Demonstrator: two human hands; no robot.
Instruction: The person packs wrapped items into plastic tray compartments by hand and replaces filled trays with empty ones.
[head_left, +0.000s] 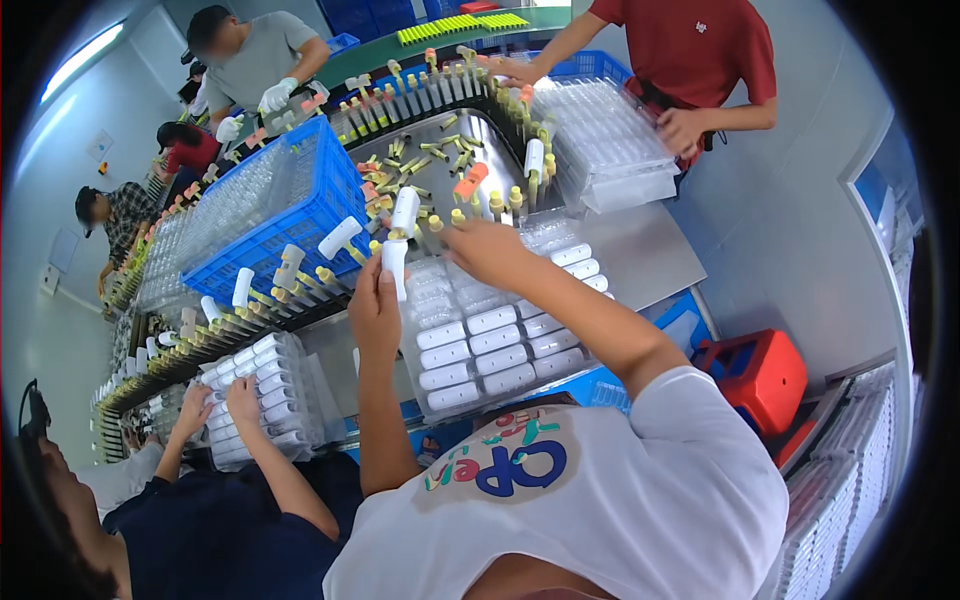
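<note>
The bare metal tabletop (650, 250) spreads beneath the work, with a large blue latticed plastic crate (338, 185) to the left of the person's hands. Nearer the person's body lies a clear, thin-walled plastic tray (432, 300), its near rows filled with white oblong pieces (497, 338) and some far pockets showing only clear plastic. The tray looks light and flexible, likely to bow if lifted by one corner, so supporting it at two opposite edges seems wiser.

The left hand (375, 315) is raised just beyond the tray's left side, its fingers closed on a smooth white elongated plastic shell (395, 266), which stands nearly upright above the fingertips. The right hand (487, 252) reaches across the tray's far part, fingers bent toward the yellow-capped upright posts (437, 223); whether they pinch anything cannot be told, as the back of the hand hides the tips.

The held shell should be light and fairly stiff. Its surface looks smooth enough to slide under a loose grip and could well show scuffs, so a gentle pinch on the long side edges, near mid-length, would suit it better than hard pressure on the broad face. The small yellow caps look firm and narrow, best taken around their sides.
</note>
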